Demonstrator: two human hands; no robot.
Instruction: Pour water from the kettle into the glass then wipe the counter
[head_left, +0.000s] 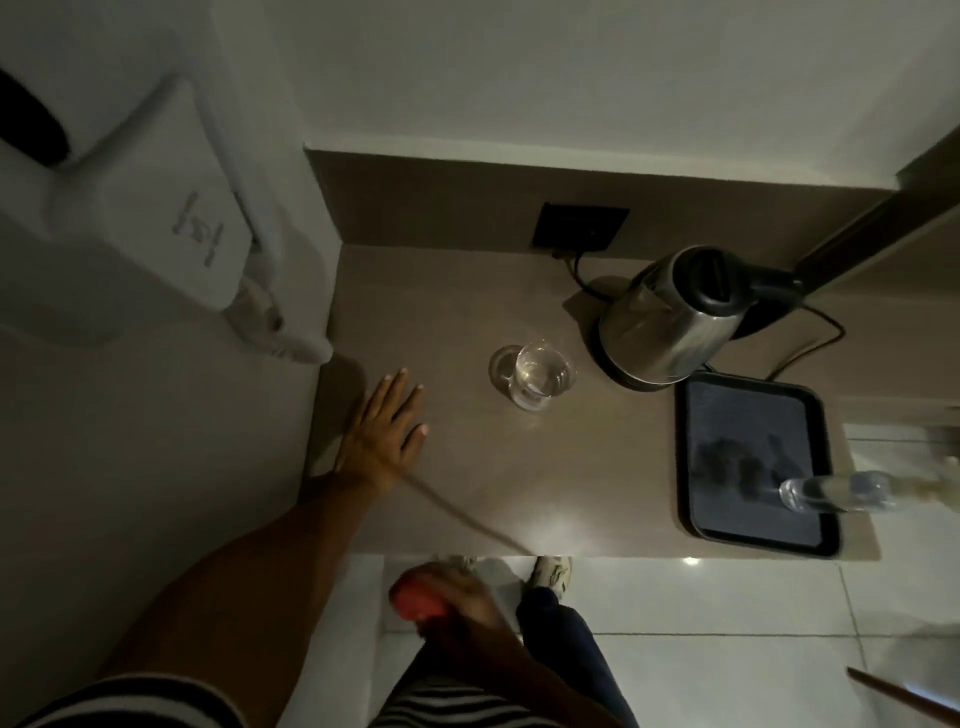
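A steel kettle (670, 317) with a black lid and handle stands on its base at the back right of the brown counter (457, 312). A clear glass (537, 375) holding water sits to its left, mid-counter. My left hand (384, 431) lies flat on the counter's left side, fingers spread, holding nothing. My right hand (457, 603) is below the counter's front edge, blurred, closed on a red cloth-like thing (415, 597).
A black tray (701, 525) lies at the counter's right end, with a clear plastic bottle (831, 491) above it. A wall socket (579, 226) and the kettle's cord are behind. A white wall-mounted dryer (156, 197) hangs at left. A thin cord crosses the front edge.
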